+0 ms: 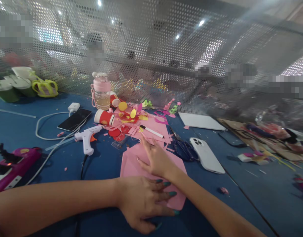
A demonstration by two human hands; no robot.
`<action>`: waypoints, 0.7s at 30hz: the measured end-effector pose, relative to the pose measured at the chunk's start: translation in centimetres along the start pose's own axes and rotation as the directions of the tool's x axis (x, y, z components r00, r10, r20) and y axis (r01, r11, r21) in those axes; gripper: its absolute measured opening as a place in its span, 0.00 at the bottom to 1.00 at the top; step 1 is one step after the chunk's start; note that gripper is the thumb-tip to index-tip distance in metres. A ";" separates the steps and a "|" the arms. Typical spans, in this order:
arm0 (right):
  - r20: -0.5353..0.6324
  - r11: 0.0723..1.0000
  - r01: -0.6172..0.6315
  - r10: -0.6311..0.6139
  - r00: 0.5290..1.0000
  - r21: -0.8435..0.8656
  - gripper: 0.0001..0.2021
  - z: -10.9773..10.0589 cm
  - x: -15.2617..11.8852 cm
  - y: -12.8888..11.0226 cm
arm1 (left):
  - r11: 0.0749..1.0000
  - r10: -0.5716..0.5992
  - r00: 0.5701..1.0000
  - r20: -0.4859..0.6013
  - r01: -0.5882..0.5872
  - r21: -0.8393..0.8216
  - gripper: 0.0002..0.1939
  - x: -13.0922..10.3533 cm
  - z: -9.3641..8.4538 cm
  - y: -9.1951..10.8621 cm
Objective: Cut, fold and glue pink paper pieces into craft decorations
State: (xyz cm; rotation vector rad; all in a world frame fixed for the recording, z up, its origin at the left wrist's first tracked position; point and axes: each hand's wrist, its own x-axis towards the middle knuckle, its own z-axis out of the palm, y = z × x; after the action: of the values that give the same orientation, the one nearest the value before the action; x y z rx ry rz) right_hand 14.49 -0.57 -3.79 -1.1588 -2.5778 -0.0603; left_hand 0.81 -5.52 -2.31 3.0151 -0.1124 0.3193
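A pink piece of foam or paper (131, 158) with cut corners lies on the blue table. My left hand (146, 200) rests flat over its near part, fingers spread and nothing held. Over the far part is my right hand (157, 159), its fingers stretched forward and apart. Just beyond those fingertips lies a white marker with a black cap (153, 132), on a pink sheet (157, 126) strewn with scraps. Dark-handled scissors (183, 149) lie to the right of the pink piece. Part of the piece is hidden under both hands.
On the left are a white glue gun (86, 138), a black phone (74, 120) with a cable and a purple power strip (16, 164). Paper cups (104, 118) and a pink-lidded bottle (101, 92) stand near the mesh screen (146, 49). A white phone (208, 156) lies right.
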 end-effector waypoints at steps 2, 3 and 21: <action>0.005 1.000 0.001 -0.001 1.000 -0.001 0.38 0.0 -0.1 -0.1 | 1.000 0.004 1.000 -0.002 -0.004 0.001 0.29 0.0 0.0 0.0; 0.006 1.000 0.003 -0.003 1.000 0.009 0.38 0.0 -0.1 -0.2 | 1.000 0.008 1.000 -0.005 -0.008 0.001 0.29 0.0 0.0 0.0; 0.065 0.998 -0.060 0.059 0.996 0.021 0.39 -0.4 0.6 -0.9 | 0.999 0.017 0.999 -0.036 -0.019 -0.042 0.28 0.3 0.2 -0.2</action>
State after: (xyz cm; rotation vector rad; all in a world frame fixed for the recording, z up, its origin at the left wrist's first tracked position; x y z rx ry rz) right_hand 13.50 -0.80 -3.15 -1.2479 -2.5905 0.0202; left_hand 1.13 -5.36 -2.44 2.9671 -0.1415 0.3670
